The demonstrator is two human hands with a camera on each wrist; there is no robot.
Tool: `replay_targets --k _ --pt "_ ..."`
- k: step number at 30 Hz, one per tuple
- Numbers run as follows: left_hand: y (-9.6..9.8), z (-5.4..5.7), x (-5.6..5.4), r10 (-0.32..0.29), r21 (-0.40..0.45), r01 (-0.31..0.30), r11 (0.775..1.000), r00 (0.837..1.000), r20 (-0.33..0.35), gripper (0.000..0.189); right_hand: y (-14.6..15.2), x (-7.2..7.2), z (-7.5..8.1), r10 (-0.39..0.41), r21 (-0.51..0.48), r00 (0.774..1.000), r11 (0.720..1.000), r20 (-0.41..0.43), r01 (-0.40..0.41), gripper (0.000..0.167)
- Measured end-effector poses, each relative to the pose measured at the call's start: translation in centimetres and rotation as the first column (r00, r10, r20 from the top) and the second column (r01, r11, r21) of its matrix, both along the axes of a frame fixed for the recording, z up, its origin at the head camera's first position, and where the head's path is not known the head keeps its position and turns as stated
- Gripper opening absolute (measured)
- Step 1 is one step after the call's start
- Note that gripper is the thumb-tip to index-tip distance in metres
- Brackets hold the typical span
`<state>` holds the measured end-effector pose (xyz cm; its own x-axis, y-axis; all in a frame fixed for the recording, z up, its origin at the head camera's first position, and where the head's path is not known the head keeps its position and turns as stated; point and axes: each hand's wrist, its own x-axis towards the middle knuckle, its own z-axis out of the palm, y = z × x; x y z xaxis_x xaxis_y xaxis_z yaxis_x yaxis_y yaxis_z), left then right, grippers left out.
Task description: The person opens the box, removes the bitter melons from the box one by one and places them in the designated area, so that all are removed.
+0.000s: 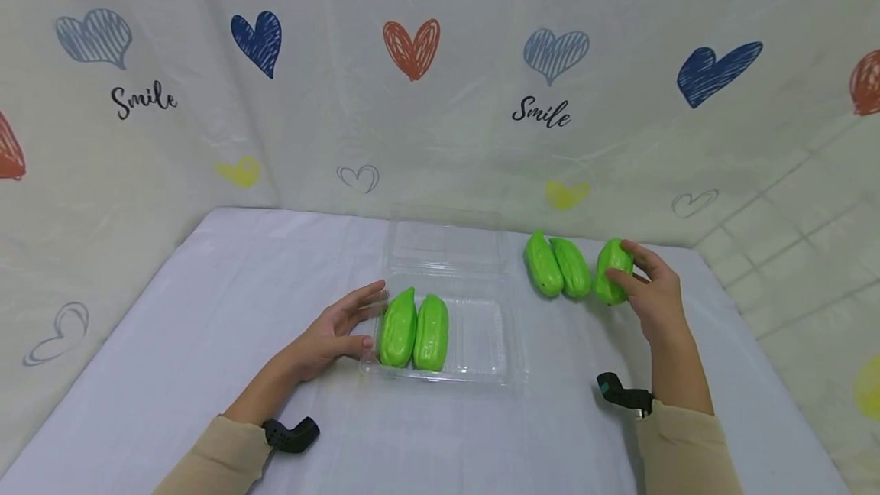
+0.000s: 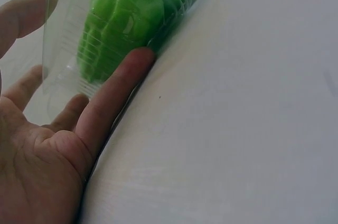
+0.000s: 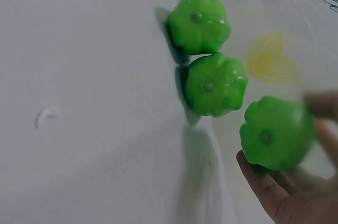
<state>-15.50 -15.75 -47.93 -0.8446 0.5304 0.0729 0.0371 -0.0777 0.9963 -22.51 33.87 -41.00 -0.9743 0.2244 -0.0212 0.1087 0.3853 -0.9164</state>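
My right hand point(image 1: 656, 296) grips a bright green ridged gourd point(image 1: 609, 257) between thumb and fingers at the back right of the table. In the right wrist view, the held gourd point(image 3: 272, 134) shows its blunt end and a shadow lies beside it. Just left of it lie two more such gourds point(image 1: 544, 266), side by side. My left hand point(image 1: 333, 328) rests at the left side of a clear plastic box point(image 1: 481, 338), its fingers spread and thumb near the front corner. Two green gourds point(image 1: 431, 334) lie lengthwise in the left half of that box.
The box's clear lid point(image 1: 447, 247) is hinged open toward the back of the white-covered table point(image 1: 440, 441). Behind the table hangs a pale curtain point(image 1: 467, 128) printed with hearts and words. Black wrist cameras point(image 1: 292, 435) are worn on both arms.
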Motion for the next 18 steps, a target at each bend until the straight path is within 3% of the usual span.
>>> replay_targets --k 11,18 --pt "0.0 -0.1 -0.1 -0.011 0.019 0.012 1.0 1.0 -0.005 0.087 0.4 -0.4 -1.0 -0.018 0.052 0.999 0.999 0.044 0.016 0.065" --pt "0.0 0.1 0.0 0.003 -0.014 -0.003 1.0 1.0 -0.001 0.088 0.6 -0.3 -1.4 -0.005 0.096 0.999 0.995 0.048 0.0 0.066"
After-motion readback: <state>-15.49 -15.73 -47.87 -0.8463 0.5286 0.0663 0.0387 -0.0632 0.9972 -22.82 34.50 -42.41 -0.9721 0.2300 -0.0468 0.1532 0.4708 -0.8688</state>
